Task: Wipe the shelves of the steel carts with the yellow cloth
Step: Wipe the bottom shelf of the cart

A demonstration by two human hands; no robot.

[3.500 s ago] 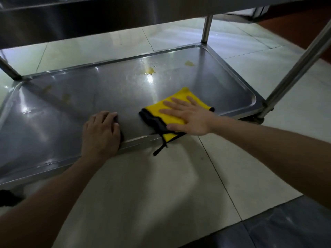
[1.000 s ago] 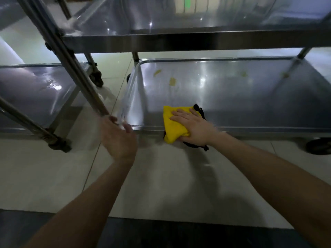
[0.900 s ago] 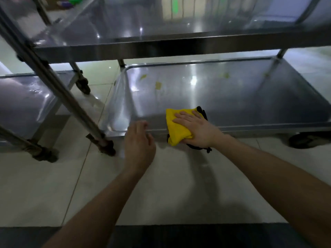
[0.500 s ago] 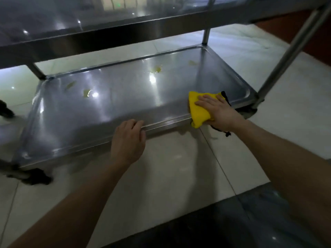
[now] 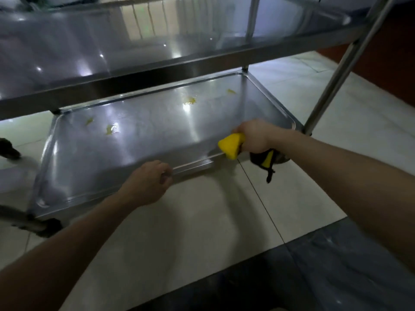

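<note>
The steel cart's bottom shelf (image 5: 146, 135) lies low over the floor, with several yellow stains (image 5: 189, 100) on it. My right hand (image 5: 253, 136) is closed around the bunched yellow cloth (image 5: 231, 144) with black trim, at the shelf's front right rim. My left hand (image 5: 149, 178) grips the shelf's front rim near its middle. The upper shelf (image 5: 134, 41) hangs above, shiny and reflective.
A steel upright post (image 5: 332, 79) rises at the right front corner. A caster wheel (image 5: 50, 225) sits under the left front corner. Pale floor tiles surround the cart, and a dark tile strip (image 5: 292, 277) runs along the near edge.
My right hand went from lying flat on the cloth to bunching it up in a fist at the front right rim. My left hand closed on the front rim. My view rose.
</note>
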